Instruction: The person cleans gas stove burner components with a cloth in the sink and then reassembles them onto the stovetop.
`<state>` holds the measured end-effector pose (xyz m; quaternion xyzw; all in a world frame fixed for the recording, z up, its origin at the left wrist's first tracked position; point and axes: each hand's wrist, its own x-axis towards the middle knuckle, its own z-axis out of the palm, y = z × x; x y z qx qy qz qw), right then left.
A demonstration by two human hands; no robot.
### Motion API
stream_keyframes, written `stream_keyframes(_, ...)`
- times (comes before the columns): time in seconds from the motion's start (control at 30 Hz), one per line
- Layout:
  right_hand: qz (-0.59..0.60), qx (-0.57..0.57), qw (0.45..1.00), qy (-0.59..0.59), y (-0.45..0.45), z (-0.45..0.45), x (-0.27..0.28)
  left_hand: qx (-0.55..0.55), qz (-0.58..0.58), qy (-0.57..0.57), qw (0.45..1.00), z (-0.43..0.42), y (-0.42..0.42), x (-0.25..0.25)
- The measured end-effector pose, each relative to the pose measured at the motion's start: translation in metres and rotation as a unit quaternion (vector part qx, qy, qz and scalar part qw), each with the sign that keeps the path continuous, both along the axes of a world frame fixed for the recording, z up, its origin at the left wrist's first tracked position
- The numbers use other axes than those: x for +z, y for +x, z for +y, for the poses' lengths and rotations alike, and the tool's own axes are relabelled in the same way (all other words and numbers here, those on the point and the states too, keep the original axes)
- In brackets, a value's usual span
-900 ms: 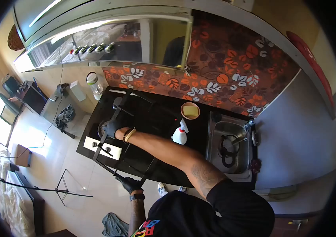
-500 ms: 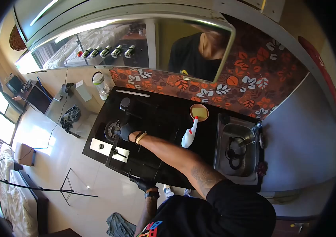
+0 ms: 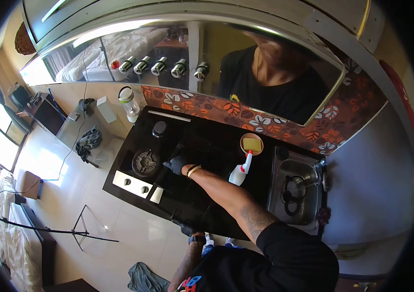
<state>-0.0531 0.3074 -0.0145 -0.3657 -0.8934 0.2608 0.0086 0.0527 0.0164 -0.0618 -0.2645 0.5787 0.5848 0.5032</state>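
The right hand point(image 3: 175, 165), in a black glove, has its fingers closed on a bar of the black grate point(image 3: 158, 177); the left hand point(image 3: 186, 228), also gloved, is closed about its near end at the front edge of the cooktop point(image 3: 207, 138), though glove and metal nearly merge. The grate sits right of the burner point(image 3: 145, 163), one bar crossing the pale control panel point(image 3: 135, 186); whether it touches the surface I cannot tell. Half a second ago the right hand and a bar partly covered that burner; now the whole burner shows, both hands having shifted toward the sink point(image 3: 309, 214).

A smaller burner point(image 3: 159, 129) is farther back. Near the wall a bowl point(image 3: 242, 144) holds a yellow block point(image 3: 252, 144), with a white spray bottle point(image 3: 237, 175) just beside it. Dark ring-shaped pieces point(image 3: 292, 204) lie in the sink. Leafy orange-and-white patterning covers the backsplash point(image 3: 231, 109). On the pale floor a black stand point(image 3: 75, 232) and a crumpled cloth point(image 3: 147, 280) lie well apart
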Motion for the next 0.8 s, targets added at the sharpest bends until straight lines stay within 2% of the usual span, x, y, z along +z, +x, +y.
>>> stream_keyframes(0.1, -0.040, 0.000, 0.998, -0.038, 0.011, 0.007, 0.000, -0.025, -0.007, -0.022, 0.999, 0.000, 0.007, -0.003)
stream_keyframes(0.37, -0.072, -0.009, 0.997, -0.035, 0.033, 0.005, 0.021, -0.058, -0.018, -0.053, 0.997, 0.003, 0.018, -0.005)
stream_keyframes(0.6, -0.044, -0.039, 0.996, -0.064, 0.036, 0.020, -0.010, -0.075, -0.022, -0.064, 0.995, 0.007, 0.025, -0.004)
stream_keyframes(0.8, -0.075, -0.020, 0.995, -0.059, 0.035, 0.025, -0.022, -0.086, -0.025, -0.076, 0.993, 0.011, 0.031, -0.002)
